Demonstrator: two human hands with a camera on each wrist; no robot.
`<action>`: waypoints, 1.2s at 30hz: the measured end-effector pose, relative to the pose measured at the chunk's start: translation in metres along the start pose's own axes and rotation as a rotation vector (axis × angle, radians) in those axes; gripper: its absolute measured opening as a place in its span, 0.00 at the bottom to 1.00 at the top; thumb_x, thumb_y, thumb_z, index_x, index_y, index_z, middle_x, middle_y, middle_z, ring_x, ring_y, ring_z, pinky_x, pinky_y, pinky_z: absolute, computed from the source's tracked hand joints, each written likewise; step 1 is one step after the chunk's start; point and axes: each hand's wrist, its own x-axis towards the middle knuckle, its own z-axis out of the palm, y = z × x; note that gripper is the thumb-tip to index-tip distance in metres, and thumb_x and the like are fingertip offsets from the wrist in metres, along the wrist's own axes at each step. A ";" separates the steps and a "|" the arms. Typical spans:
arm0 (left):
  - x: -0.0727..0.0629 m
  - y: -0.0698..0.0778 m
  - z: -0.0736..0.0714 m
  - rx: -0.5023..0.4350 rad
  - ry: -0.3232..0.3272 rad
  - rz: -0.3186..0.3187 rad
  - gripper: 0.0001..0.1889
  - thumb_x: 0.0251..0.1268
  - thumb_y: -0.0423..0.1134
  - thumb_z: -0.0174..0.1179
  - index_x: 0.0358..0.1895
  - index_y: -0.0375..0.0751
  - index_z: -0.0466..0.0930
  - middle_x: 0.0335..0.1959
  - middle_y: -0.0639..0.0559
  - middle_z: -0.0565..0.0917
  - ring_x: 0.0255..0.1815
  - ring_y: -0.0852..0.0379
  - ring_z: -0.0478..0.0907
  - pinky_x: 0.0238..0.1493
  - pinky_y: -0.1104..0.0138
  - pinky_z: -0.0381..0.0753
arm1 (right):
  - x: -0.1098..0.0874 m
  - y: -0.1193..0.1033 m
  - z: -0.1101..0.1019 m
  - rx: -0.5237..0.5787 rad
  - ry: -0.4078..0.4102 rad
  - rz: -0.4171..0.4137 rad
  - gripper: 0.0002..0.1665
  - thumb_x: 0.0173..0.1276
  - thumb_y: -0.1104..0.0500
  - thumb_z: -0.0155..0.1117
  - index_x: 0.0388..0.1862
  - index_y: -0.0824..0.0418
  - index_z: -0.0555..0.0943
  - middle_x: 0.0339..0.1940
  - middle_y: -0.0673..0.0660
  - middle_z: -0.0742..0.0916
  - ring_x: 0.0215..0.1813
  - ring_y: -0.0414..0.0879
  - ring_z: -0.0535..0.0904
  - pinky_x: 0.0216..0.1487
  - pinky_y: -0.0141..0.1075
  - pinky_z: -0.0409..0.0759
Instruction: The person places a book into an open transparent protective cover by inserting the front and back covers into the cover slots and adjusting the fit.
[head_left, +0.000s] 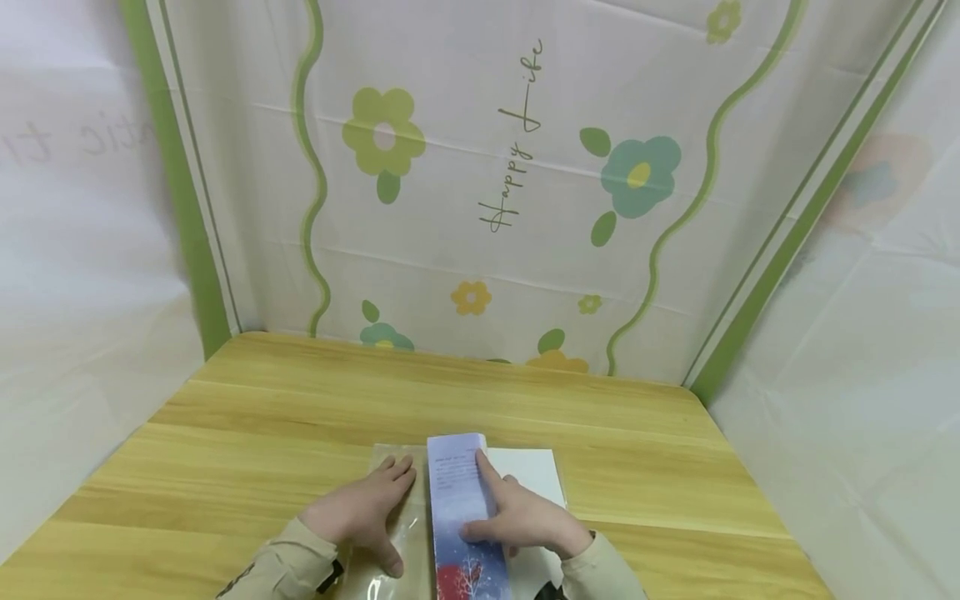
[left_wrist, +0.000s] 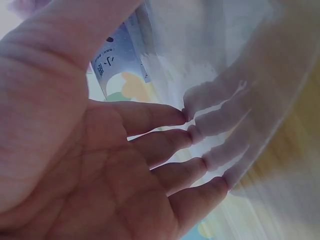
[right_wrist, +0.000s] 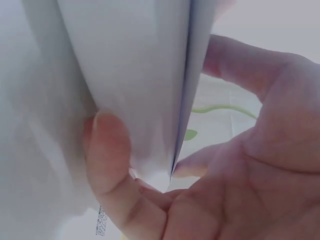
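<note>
A book with a blue printed cover lies in front of me in the head view, a red patch and a white tree near its lower end. My right hand grips it, thumb and forefinger on the blue side and other fingers behind. In the right wrist view, white pages stand between thumb and fingers. To its left a clear plastic sleeve lies on the table. My left hand rests on that sleeve with fingers extended; in the left wrist view its fingertips touch the shiny film.
A white sheet lies right of the blue cover, partly under my right hand. The wooden table extends around the things. White curtains with printed flowers hang behind the table and at both sides.
</note>
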 end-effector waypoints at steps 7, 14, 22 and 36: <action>-0.002 0.000 0.000 -0.013 0.005 -0.005 0.65 0.24 0.52 0.84 0.70 0.21 0.59 0.74 0.30 0.55 0.74 0.30 0.47 0.70 0.42 0.54 | 0.002 -0.001 0.003 -0.012 0.045 -0.028 0.65 0.57 0.54 0.75 0.79 0.70 0.41 0.49 0.74 0.76 0.15 0.50 0.77 0.14 0.44 0.79; -0.002 0.000 0.000 -0.015 -0.005 -0.009 0.65 0.25 0.52 0.83 0.70 0.21 0.58 0.74 0.29 0.55 0.74 0.29 0.47 0.70 0.42 0.53 | 0.002 -0.001 0.008 -0.071 0.101 -0.044 0.66 0.55 0.53 0.76 0.77 0.74 0.44 0.48 0.78 0.76 0.13 0.49 0.77 0.14 0.41 0.79; -0.001 -0.001 0.000 -0.043 0.008 -0.005 0.65 0.25 0.48 0.83 0.71 0.21 0.57 0.74 0.29 0.55 0.74 0.29 0.47 0.70 0.42 0.52 | 0.006 -0.005 0.014 -0.140 0.106 -0.031 0.66 0.52 0.53 0.77 0.77 0.75 0.45 0.44 0.78 0.77 0.09 0.49 0.75 0.10 0.40 0.77; -0.001 0.000 -0.002 -0.032 0.019 0.000 0.64 0.24 0.49 0.83 0.69 0.21 0.60 0.73 0.28 0.56 0.73 0.28 0.48 0.70 0.41 0.53 | 0.011 -0.018 0.017 -0.314 0.115 0.035 0.66 0.48 0.45 0.78 0.76 0.73 0.53 0.33 0.68 0.81 0.14 0.47 0.74 0.12 0.39 0.74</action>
